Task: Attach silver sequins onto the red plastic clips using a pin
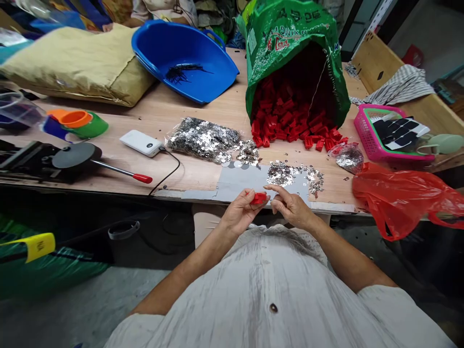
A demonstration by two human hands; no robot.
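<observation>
At the table's front edge, my left hand (pixel 239 212) is closed, pinching a small red plastic part (pixel 258 198) between thumb and fingers. My right hand (pixel 291 208) is just to its right, index finger stretched toward the part and thumb apart from it; I see nothing held there. Whether that fingertip touches the part I cannot tell. Just beyond the hands, a pile of small shiny metal pieces (pixel 282 174) lies on a grey sheet (pixel 232 181). Many similar red parts (pixel 286 116) spill from a green woven sack (pixel 290 53) lying on its side.
A clear bag of metal pieces (pixel 203 137) lies behind the sheet, beside a white power bank (pixel 141 143). Left stands a lever tool with a red handle (pixel 142 178). A blue scoop-shaped basin (pixel 203 63), pink basket (pixel 366 128) and red plastic bag (pixel 402 193) surround the work area.
</observation>
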